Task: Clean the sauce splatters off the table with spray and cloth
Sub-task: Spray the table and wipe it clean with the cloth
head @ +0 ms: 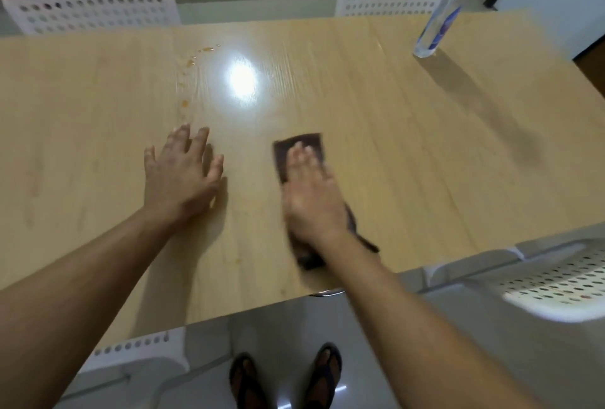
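We see our right hand [309, 189] pressing flat on the brown cloth [299, 150], while the sauce spots [188, 81] run lengthwise ahead-left, nearer our open, flat left hand [183, 173].

Both bare forearms reach forward from the bottom edge. The left hand [183, 176] lies palm down, fingers straight and spread, flat on the counter [409, 147]. The right hand [311, 192] is also palm down, fingers straight and held together, pressing on the cloth [299, 143]. The hands are near each other but apart.
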